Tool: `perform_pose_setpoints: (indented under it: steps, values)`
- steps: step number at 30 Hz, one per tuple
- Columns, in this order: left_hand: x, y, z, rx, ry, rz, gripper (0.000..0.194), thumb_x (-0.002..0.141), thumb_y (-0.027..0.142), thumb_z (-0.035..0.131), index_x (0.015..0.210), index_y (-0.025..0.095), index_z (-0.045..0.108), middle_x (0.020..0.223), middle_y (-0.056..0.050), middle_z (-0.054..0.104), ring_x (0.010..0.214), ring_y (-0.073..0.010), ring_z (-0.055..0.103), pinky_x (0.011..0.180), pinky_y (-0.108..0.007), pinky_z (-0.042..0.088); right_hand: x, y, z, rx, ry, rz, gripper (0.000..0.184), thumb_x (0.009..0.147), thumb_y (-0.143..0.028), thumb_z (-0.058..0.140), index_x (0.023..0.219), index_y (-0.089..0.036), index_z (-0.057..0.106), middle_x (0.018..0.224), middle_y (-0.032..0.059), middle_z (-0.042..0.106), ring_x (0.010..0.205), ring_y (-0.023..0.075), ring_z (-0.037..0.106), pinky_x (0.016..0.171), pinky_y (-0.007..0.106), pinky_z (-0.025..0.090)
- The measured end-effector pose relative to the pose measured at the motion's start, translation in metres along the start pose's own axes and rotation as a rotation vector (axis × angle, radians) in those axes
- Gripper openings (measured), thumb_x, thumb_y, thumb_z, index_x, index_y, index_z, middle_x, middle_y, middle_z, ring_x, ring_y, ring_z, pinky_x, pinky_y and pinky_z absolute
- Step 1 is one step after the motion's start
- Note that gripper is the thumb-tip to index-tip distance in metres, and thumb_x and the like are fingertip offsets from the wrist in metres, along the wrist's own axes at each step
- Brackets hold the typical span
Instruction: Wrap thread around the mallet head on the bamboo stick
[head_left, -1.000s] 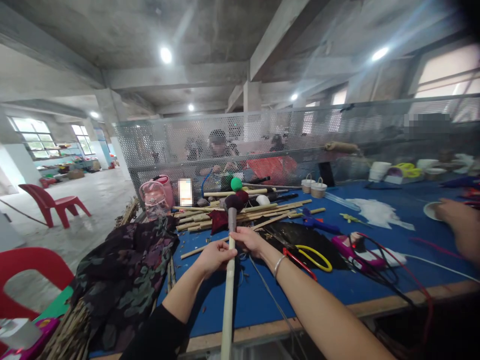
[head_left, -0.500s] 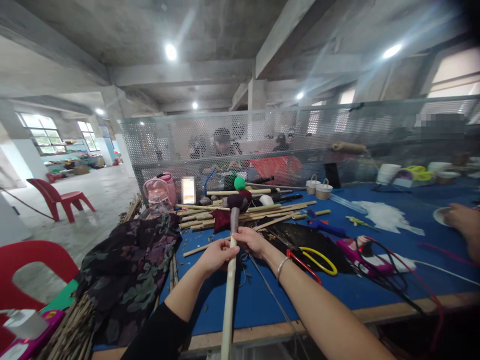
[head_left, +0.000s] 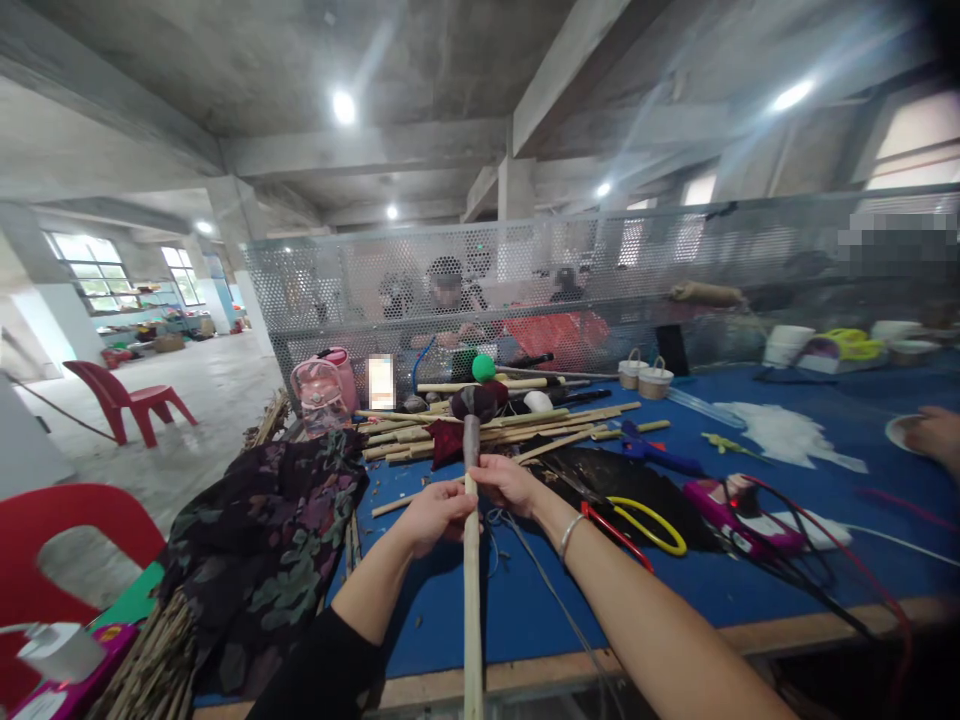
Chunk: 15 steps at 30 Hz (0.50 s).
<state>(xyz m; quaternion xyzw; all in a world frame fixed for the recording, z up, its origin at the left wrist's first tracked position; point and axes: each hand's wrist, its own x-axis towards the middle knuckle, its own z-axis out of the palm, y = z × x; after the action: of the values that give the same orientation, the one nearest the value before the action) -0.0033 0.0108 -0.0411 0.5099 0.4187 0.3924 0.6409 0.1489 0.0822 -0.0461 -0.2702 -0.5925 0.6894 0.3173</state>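
As we gripped it, a pale stick (head_left: 472,600) pointed away from us

Our left hand (head_left: 431,518) and right hand (head_left: 510,484) had their fingers (head_left: 487,468) clamped on the stick above the table (head_left: 427,632). Its long axis ran forward, grey-wrapped end (head_left: 471,438) toward the mesh screen (head_left: 337,275). Loose sticks (head_left: 401,436) littered the blue surface; concrete beams (head_left: 570,85) spanned the room.

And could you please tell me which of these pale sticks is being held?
The long pale stick running toward the camera, held by the left hand and right hand; the other sticks lie mostly crosswise beyond.
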Motion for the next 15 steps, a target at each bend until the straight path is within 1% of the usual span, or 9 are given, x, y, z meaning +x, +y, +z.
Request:
perform_pose_setpoints:
  steps: [2,4,6,8,11,15]
  values:
    - [0.0005,-0.0012,0.0009,0.021,0.028,-0.013,0.037,0.063,0.044,0.068,0.067,0.016,0.045,0.052,0.007,0.039,0.046,-0.0074,0.047,0.049,-0.022,0.04,-0.0002,0.0006,0.0033,-0.02,0.023,0.004,0.038,0.064,-0.045,0.069,0.068,-0.017,0.043,0.039,-0.0119,0.03,0.031,0.0017,0.017,0.032,0.02,0.007]
    - [0.0013,-0.0016,0.0023,0.074,0.084,0.007,0.039,0.064,0.048,0.067,0.067,0.016,0.044,0.051,0.007,0.038,0.042,-0.0055,0.041,0.045,-0.02,0.037,-0.0005,0.001,0.0064,-0.016,0.03,0.004,0.039,0.062,-0.045,0.07,0.069,-0.017,0.044,0.042,-0.0108,0.035,0.031,0.0012,0.02,0.032,0.02,0.009]
    - [0.002,-0.0013,0.0037,0.127,0.131,0.042,0.042,0.062,0.051,0.068,0.067,0.016,0.045,0.051,0.007,0.04,0.041,-0.0056,0.041,0.043,-0.02,0.036,-0.0008,0.0016,0.0081,-0.012,0.029,-0.007,0.039,0.062,-0.044,0.07,0.07,-0.016,0.045,0.045,-0.009,0.041,0.031,0.0011,0.024,0.033,0.02,0.011]
    - [0.0022,-0.0006,0.0049,0.148,0.155,0.059,0.045,0.058,0.051,0.071,0.068,0.016,0.045,0.051,0.007,0.042,0.043,-0.0067,0.044,0.044,-0.02,0.036,-0.0012,0.0027,0.0078,-0.019,0.033,-0.017,0.039,0.062,-0.044,0.07,0.07,-0.015,0.045,0.047,-0.0078,0.044,0.032,0.0013,0.026,0.032,0.019,0.012]
    - [0.0021,-0.0006,0.0062,0.12,0.15,0.062,0.047,0.055,0.051,0.072,0.068,0.016,0.045,0.051,0.007,0.043,0.043,-0.0069,0.044,0.044,-0.021,0.037,-0.0023,0.0043,0.0044,-0.038,0.026,-0.012,0.037,0.066,-0.046,0.067,0.071,-0.016,0.046,0.044,-0.0092,0.039,0.031,0.0017,0.022,0.031,0.019,0.01]
    - [0.0022,-0.0019,0.0085,0.071,0.114,0.087,0.045,0.057,0.049,0.072,0.069,0.016,0.044,0.052,0.007,0.041,0.042,-0.0045,0.039,0.043,-0.019,0.034,-0.0039,0.0048,0.0008,-0.061,0.016,0.002,0.036,0.068,-0.048,0.064,0.07,-0.016,0.046,0.04,-0.0109,0.033,0.03,0.0023,0.019,0.03,0.019,0.009]
